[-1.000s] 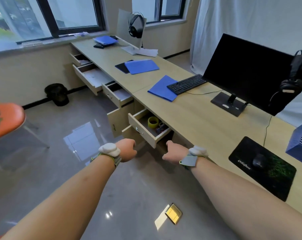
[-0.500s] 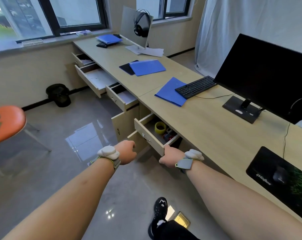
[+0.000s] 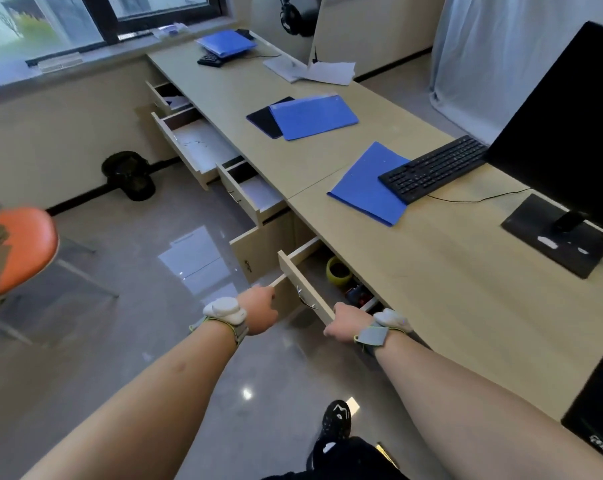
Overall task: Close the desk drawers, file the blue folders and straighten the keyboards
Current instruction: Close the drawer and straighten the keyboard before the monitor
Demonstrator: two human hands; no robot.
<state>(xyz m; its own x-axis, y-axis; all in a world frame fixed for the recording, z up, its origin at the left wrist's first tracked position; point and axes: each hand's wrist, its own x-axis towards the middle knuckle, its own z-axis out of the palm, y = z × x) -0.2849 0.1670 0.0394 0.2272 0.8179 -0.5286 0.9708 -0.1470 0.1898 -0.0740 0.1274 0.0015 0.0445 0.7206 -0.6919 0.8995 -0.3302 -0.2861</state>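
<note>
The nearest open drawer (image 3: pixel 305 289) sticks out from the long wooden desk (image 3: pixel 449 271), with a yellow tape roll (image 3: pixel 338 271) inside. My right hand (image 3: pixel 348 322) is closed on the right end of its front panel. My left hand (image 3: pixel 258 310) is curled shut at the panel's lower left end; I cannot tell if it grips. Further along, three more drawers stand open: a small one (image 3: pixel 250 190), a wide one (image 3: pixel 198 147) and a far one (image 3: pixel 168 97). Blue folders lie near (image 3: pixel 367 185), middle (image 3: pixel 314 116) and far (image 3: pixel 225 43). A black keyboard (image 3: pixel 435 168) lies askew on the near folder; another (image 3: pixel 210 59) is far off.
A black monitor (image 3: pixel 566 126) stands at the right, a mouse pad (image 3: pixel 597 410) at the near right edge. An orange chair (image 3: pixel 23 247) is at the left and a black bin (image 3: pixel 130 174) by the wall. My shoe (image 3: pixel 336 420) is on the grey floor.
I have stepped closer to the desk. Both hands moved forward to the nearest drawer's front panel, the right one now closed on its right end.
</note>
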